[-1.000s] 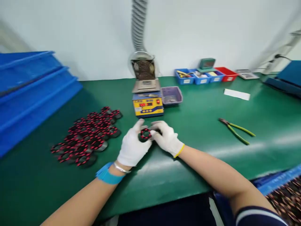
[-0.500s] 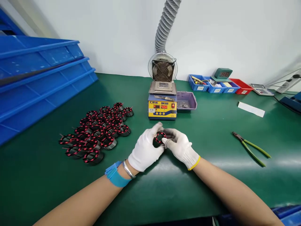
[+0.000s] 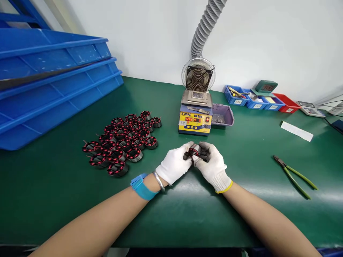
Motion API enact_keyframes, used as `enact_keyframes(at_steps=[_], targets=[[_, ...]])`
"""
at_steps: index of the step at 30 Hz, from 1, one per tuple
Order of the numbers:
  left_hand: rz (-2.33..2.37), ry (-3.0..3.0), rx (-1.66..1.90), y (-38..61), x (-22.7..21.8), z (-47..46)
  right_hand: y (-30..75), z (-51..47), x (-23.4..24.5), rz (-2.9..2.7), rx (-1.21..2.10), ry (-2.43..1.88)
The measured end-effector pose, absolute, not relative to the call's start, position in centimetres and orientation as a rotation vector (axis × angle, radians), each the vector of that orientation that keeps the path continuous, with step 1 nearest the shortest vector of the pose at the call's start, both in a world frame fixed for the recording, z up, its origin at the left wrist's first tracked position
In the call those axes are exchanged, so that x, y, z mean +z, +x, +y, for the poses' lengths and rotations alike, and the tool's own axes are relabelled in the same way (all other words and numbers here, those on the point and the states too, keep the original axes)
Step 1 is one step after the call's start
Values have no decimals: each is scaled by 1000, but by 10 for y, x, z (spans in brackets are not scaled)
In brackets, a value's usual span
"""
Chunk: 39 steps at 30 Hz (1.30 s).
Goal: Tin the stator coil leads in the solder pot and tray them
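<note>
Between my two gloved hands is one motor stator, a dark ring with red copper windings, held above the green table. My left hand grips it from the left, fingers closed on its side. From the right, my right hand closes on the same stator, thumb at its near edge. The fingers hide part of the ring. Just beyond my hands stands a yellow and blue solder pot marked CM 558, with a lit red display. To the left lie many like stators in a cluster.
Blue crates are stacked at the left. A fan with a grey duct stands behind the pot, a purple bin beside it. Green-handled cutters, a white strip and small bins are at the right.
The stator has been tilted between my hands: its open ring faced me before, and now its metal side shows on top. The view has shifted, so the scene sits farther right.
</note>
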<state>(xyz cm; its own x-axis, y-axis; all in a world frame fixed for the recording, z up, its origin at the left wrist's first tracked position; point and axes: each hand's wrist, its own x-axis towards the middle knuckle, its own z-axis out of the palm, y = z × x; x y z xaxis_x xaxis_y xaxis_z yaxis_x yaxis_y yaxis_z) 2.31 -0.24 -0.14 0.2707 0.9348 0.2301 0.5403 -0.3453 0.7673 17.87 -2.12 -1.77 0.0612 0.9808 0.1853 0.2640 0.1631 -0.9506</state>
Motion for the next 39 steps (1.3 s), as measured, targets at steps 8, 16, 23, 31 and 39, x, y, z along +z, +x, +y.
enact_keyframes(at_steps=[8,16,23,31,39], targets=[[1062,1502,578,-1,24,0,184,-17,-15,-1394,947,-1289],[1038,1462,928,-15,31,4,184,-11,-16,-1268,1009,-1280],[1200,1560,850,4,25,-4,180,-16,-8,-1301,1032,-1300],[1153,1421,877,8,19,-6,178,-11,-8,-1155,1092,-1215],[1177,1367,764,11,28,-12,180,-13,-13,-1337,894,-1270]])
